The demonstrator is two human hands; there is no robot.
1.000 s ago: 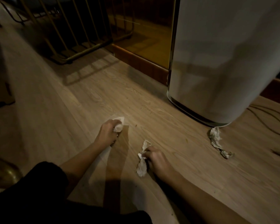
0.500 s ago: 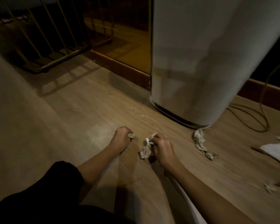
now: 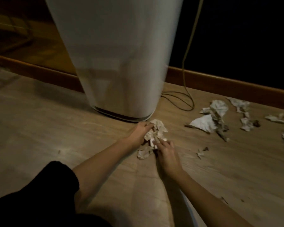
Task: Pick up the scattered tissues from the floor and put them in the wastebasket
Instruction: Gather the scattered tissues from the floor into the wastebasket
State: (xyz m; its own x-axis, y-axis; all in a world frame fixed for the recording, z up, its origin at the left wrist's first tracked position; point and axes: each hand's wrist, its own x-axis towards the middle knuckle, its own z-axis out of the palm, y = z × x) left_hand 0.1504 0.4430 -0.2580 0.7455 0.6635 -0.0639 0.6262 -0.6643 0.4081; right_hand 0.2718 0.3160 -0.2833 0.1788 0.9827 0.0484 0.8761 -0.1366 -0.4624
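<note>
Now, floor (image 3: pixel 39 128): bare wood boards at the left, nothing to collect there that I can see.
Sleeve (image 3: pixel 31 194): dark, at the near left corner, my left arm reaching forward from it.
Bin (image 3: pixel 118 63): tall white body standing on the floor at the far edge against the skirting; I take it for the wastebasket, though its top is out of view.
Left hand (image 3: pixel 140 131): curled over the far side of the wad, gripping it just beside the bin's base.
Wad (image 3: pixel 155 133): crumpled tissues bunched between both hands, its tail resting on the floor; gathered together, I judge, so one lift carries them all.
Right hand (image 3: pixel 166 153): fingers pinching the wad's near side, pressing it toward the left.
Cable (image 3: pixel 183 102): looped on the floor right of the bin.
Tissues (image 3: pixel 211 117): more lie scattered toward the right edge, well apart from my hands, not yet collected.
</note>
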